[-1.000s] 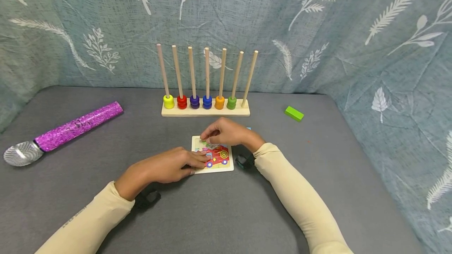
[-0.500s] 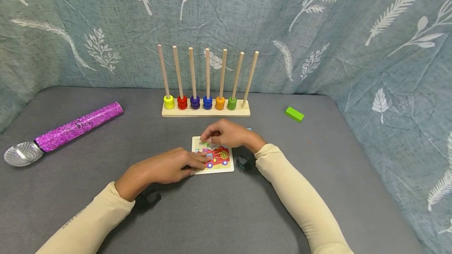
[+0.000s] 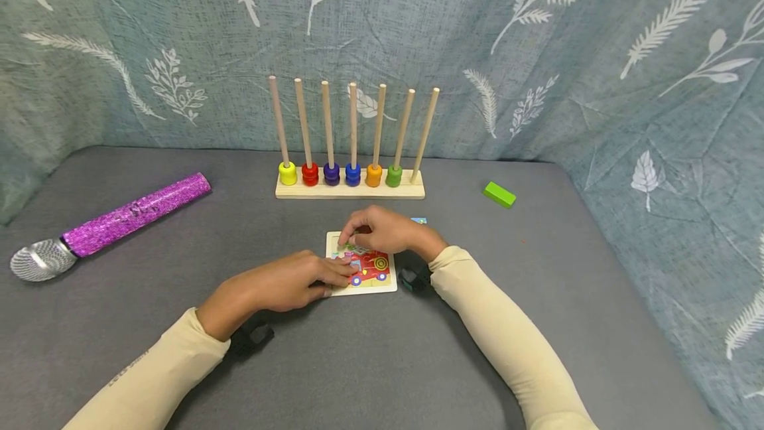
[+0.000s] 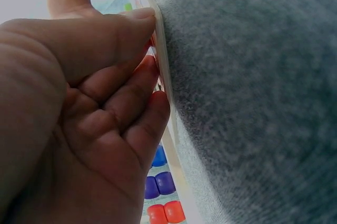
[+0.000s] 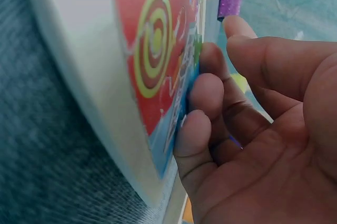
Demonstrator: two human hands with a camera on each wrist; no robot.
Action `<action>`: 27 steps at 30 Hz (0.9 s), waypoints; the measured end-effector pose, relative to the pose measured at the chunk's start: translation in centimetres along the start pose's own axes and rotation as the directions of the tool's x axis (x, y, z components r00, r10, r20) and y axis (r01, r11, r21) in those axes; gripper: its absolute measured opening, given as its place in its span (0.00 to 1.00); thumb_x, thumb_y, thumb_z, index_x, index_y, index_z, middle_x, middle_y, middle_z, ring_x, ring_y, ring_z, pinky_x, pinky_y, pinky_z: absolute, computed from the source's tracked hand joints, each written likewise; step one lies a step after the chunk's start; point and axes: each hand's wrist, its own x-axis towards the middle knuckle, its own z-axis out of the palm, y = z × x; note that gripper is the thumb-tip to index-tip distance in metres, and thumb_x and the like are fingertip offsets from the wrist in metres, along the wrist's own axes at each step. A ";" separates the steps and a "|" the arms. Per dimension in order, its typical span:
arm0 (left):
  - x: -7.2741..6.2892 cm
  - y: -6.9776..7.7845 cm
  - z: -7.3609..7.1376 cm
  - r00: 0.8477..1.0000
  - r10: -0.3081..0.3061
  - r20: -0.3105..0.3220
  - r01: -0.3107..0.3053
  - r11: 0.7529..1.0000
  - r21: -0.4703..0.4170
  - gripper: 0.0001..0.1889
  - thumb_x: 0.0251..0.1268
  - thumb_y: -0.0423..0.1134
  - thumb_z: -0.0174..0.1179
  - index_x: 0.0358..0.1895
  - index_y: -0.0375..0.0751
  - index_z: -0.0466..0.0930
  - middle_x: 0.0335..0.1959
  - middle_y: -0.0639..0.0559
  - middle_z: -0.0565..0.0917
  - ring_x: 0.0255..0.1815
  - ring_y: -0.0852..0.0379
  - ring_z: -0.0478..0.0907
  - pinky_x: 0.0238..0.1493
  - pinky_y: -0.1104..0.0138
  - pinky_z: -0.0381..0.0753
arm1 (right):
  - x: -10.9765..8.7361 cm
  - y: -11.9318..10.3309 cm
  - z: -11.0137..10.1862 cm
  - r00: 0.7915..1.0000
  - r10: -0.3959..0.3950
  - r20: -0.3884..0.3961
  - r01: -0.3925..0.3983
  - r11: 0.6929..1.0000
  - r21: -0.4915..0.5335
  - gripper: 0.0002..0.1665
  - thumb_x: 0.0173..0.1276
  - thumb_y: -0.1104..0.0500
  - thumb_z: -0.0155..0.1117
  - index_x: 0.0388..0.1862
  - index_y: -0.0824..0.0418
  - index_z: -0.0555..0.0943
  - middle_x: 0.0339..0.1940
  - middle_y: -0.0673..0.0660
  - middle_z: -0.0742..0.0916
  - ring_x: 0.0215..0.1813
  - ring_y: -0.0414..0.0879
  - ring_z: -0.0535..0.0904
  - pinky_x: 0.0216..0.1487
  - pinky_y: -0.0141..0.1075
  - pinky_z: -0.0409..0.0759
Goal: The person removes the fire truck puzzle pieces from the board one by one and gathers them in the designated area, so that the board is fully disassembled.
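Observation:
A small square picture puzzle [image 3: 371, 273] with a red fire engine in a pale wooden frame lies on the grey table. My left hand [image 3: 283, 282] rests on its left side, fingers over the picture; in the left wrist view the thumb [image 4: 113, 34] lies along the frame's edge. Over the puzzle's upper part, my right hand [image 3: 382, 227] touches the picture with bent fingers. Seen from the right wrist, fingertips [image 5: 206, 91] rest against the picture while the thumb stands apart from it. No piece shows between them. The hand hides part of the puzzle's upper area.
Behind the puzzle stands a wooden peg rack [image 3: 349, 191] with coloured beads on all but the rightmost peg. A glittery purple microphone [image 3: 137, 212] lies left, a green block [image 3: 499, 194] right. A bluish piece [image 3: 419, 221] shows beyond the right wrist.
The hands stay nearly in place on the puzzle; the right fingers shift only slightly. The whole scene drifts a little right and down in the head view.

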 end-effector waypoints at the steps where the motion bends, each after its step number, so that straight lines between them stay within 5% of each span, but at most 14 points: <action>1: 0.0 0.0 0.0 1.000 0.000 0.000 0.000 1.000 -0.002 0.19 0.63 0.23 0.59 0.57 0.34 0.81 0.63 0.43 0.76 0.65 0.45 0.71 0.58 0.50 0.73 | 0.0 0.0 0.1 1.000 -0.002 -0.004 0.002 1.000 0.002 0.12 0.72 0.70 0.54 0.44 0.65 0.85 0.44 0.54 0.85 0.35 0.38 0.73 0.40 0.29 0.73; 12: 0.1 0.1 0.0 1.000 0.010 -0.006 -0.010 1.000 -0.021 0.19 0.63 0.22 0.58 0.57 0.33 0.81 0.63 0.41 0.76 0.64 0.45 0.71 0.57 0.51 0.74 | 0.1 0.4 0.4 0.999 -0.031 -0.029 0.032 0.998 0.046 0.11 0.71 0.71 0.55 0.45 0.66 0.84 0.44 0.56 0.84 0.36 0.38 0.73 0.41 0.28 0.72; 27: -0.1 -0.2 0.1 1.000 -0.017 0.007 0.018 0.999 -0.035 0.19 0.64 0.22 0.57 0.58 0.33 0.80 0.64 0.43 0.75 0.65 0.44 0.71 0.59 0.51 0.72 | -0.7 1.2 -0.3 0.991 0.087 -0.101 -0.084 0.996 0.041 0.11 0.71 0.69 0.56 0.48 0.65 0.83 0.39 0.53 0.85 0.34 0.41 0.76 0.38 0.31 0.74</action>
